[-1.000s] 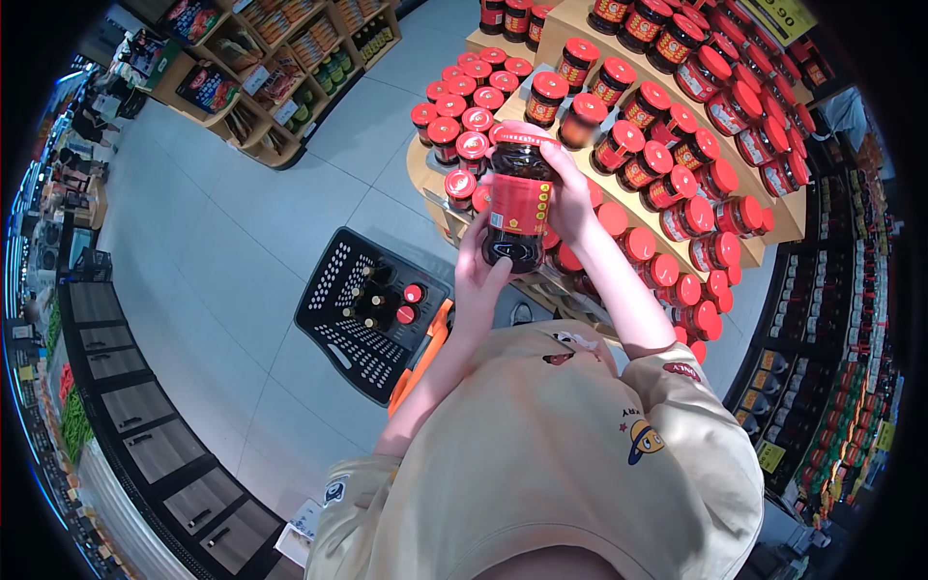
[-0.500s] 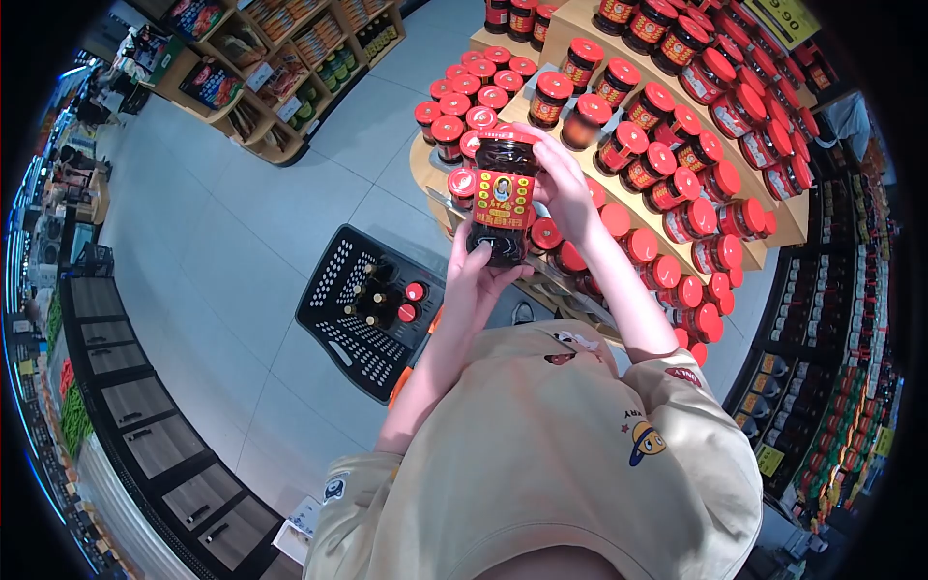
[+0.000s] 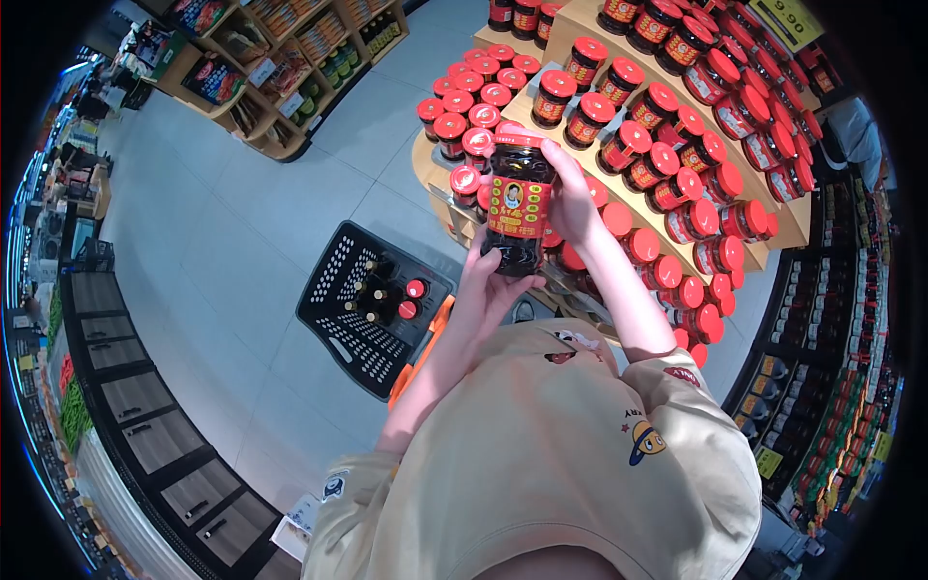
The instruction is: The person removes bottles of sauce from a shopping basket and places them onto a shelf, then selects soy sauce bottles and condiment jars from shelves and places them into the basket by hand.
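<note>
A dark glass jar [image 3: 519,208] with a red lid and a red label bearing a small portrait is held upright between my two hands. My left hand [image 3: 483,285] grips it low, with the thumb on the glass near the base. Around the lid and upper right side wrap the fingers of my right hand [image 3: 568,188], partly hidden behind the jar. Just beyond it stand rows of similar red-lidded jars [image 3: 590,120] on a stepped wooden display [image 3: 541,60].
At the lower left of the display is a black basket [image 3: 333,324] with an orange handle, holding several bottles [image 3: 377,298] and two red-lidded jars [image 3: 408,309]. Wooden shelves [image 3: 280,145] stand at the upper left, dark cabinets [image 3: 140,396] at the left, and stocked racks [image 3: 793,338] at the right.
The jar's label turned from its side text to the portrait side. Since half a second ago, the jar and both hands have shifted slightly right.
</note>
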Available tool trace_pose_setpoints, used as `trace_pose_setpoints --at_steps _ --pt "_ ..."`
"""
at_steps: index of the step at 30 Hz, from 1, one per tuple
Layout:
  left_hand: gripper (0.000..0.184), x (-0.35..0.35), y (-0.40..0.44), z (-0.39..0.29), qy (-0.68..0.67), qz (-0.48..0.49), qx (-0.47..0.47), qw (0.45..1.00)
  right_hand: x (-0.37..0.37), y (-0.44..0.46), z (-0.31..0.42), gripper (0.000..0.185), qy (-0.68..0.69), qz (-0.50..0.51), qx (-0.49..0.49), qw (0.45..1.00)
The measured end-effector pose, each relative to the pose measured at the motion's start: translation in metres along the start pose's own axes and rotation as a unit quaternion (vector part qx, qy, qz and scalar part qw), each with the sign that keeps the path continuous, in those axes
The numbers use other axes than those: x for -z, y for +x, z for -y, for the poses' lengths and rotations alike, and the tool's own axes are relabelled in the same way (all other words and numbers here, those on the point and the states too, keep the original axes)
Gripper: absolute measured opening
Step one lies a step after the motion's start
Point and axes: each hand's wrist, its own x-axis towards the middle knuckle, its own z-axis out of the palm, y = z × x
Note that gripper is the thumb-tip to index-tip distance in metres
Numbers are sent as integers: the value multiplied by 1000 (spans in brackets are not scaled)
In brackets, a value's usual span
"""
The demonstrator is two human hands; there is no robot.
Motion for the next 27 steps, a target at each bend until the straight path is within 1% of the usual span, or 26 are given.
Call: trace_pose_setpoints --at_steps 1,3,4,5,7,8,9,10,11,12,13,14,15,16,17,18,19,20,21,22,23,24,25,27 --pt "53 -2 0 0 -2 -11 1 1000 13 3 -12 53 10 -19 -27 999" --pt "53 0 -2 -1 -7 -31 -14 999 11 4 -12 55 -13 -26 -1 1000" --pt "56 4 -3 0 4 -22 -7 1000 10 4 -11 55 -48 -29 15 998" --pt "58 8 -4 1 15 -12 0 1000 12 3 -11 46 34 4 9 999" --pt "59 13 -6 0 27 -35 -12 999 15 0 -9 47 -9 21 8 1000" --pt "60 15 -9 -2 40 -32 -9 999 15 -3 -1 48 -75 43 -27 996" --pt "61 17 -11 -4 53 -28 -7 998 19 -3 1 49 -160 69 -22 984" --pt "62 29 -15 -4 87 -17 -7 996 21 -5 5 50 -201 96 -29 975" --pt "62 29 -20 -8 83 -20 -17 996 22 -6 9 51 -240 122 -34 962" --pt "61 26 -27 -10 125 -37 -5 991 24 -7 13 54 -245 141 -103 954" --pt "61 27 -34 -13 166 -56 8 984 24 -9 12 55 -230 151 -140 951" --pt "61 36 -37 -16 179 -17 23 983 23 -12 11 56 -234 159 -164 945" --pt "61 40 -42 -13 176 -21 16 984 23 -14 10 57 -238 167 -186 938" --pt "60 43 -50 -8 198 -57 1 978 26 -17 -2 57 -246 180 -144 941" --pt "59 39 -57 -7 220 -93 -14 971 14 -21 -4 55 -239 172 -129 947" --pt "65 34 -67 -10 276 -114 -18 954 7 -24 -8 56 -324 155 -109 927" --pt "65 42 -74 -4 271 -120 -25 955 4 -26 -13 56 -406 138 -88 899" --pt "65 57 -82 7 441 -225 -103 863 5 -28 -24 56 -497 126 -20 858" --pt "64 69 -93 17 587 -323 -170 723 2 -29 -28 56 -495 140 -24 857" --pt "60 82 -108 23 684 -376 -154 606 -1 -29 -33 56 -494 117 -40 860" --pt "56 94 -124 26 763 -420 -127 474 -5 -28 -39 56 -493 95 -57 863" --pt "47 106 -138 32 768 -456 -95 439 -2 -26 -51 53 -475 95 -42 874" --pt "43 124 -151 42 774 -493 -88 387 0 -23 -60 53 -472 113 -47 873" --pt "33 143 -167 47 811 -493 -113 295 -4 -19 -77 51 -456 73 -35 886"
